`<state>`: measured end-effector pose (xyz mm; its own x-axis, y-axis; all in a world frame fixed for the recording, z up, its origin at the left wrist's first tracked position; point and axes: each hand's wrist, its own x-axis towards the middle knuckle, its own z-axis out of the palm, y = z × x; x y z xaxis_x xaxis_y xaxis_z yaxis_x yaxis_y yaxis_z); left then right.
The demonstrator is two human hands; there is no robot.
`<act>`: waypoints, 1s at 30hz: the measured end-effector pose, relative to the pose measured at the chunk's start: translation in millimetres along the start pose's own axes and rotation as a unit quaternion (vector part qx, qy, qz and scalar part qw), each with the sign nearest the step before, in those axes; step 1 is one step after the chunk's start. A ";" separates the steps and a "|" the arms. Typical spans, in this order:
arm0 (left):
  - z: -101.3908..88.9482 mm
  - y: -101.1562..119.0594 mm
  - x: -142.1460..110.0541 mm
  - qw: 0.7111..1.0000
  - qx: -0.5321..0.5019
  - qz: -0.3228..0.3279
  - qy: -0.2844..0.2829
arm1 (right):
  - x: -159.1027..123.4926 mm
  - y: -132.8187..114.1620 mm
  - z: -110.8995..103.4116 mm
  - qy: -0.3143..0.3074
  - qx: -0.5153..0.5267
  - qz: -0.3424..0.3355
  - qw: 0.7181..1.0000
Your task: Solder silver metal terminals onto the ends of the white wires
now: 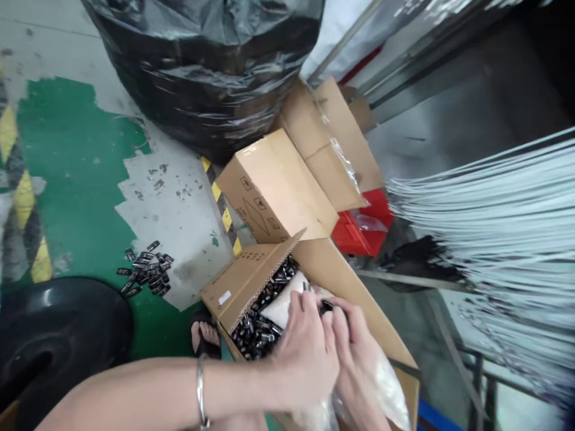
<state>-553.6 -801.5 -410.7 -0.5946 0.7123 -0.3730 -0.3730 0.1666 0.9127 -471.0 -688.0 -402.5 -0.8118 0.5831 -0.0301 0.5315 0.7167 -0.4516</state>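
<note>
Brown corrugated cardboard walls in the open box (350, 287), where both hands work above its contents; one wall edge runs just beside the right hand (359, 353), and a flap (256, 278) stands raised on the opposite side. The right hand's bent fingertips pinch a small black piece (327, 306); the left hand (309, 347) has its fingers curled together beside it, and I cannot tell whether they grip anything. Glossy oblong black pieces (258, 335) fill the box around a pale, soft-looking bundle (283, 302). Bare green-and-grey floor (67, 155) gives room on the left, up to a loose pile (150, 269) of similar pieces and a smooth, round black disc (67, 323). Beyond the box, room narrows: a second carton (287, 185), shiny, wrinkled black plastic (215, 78) and a red bin (359, 230) crowd close.
</note>
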 end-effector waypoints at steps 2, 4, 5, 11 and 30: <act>-9.3 -13.5 7.1 0.995 0.065 -0.012 -0.081 | -1.2 22.4 6.9 -0.039 -0.033 0.031 0.998; -35.0 -14.8 5.8 0.985 0.101 -0.013 -0.140 | 6.6 27.0 8.0 -0.058 -0.057 0.048 0.996; -53.5 -11.4 2.9 0.980 0.104 -0.006 -0.167 | 12.9 22.4 5.6 -0.062 -0.061 0.051 0.995; -209.9 -27.1 -1.5 0.989 0.087 -0.097 0.074 | 82.1 -79.5 12.3 -0.121 0.083 -0.056 0.988; -232.4 -276.8 -26.7 0.799 0.156 -0.392 0.428 | 29.3 -109.4 400.4 -0.446 -0.128 -0.193 0.865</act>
<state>-600.0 -1025.1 -692.1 -0.5850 -0.4003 -0.7054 -0.7535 0.5900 0.2900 -649.7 -902.5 -711.0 -0.7434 -0.1636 -0.6486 0.1232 0.9195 -0.3732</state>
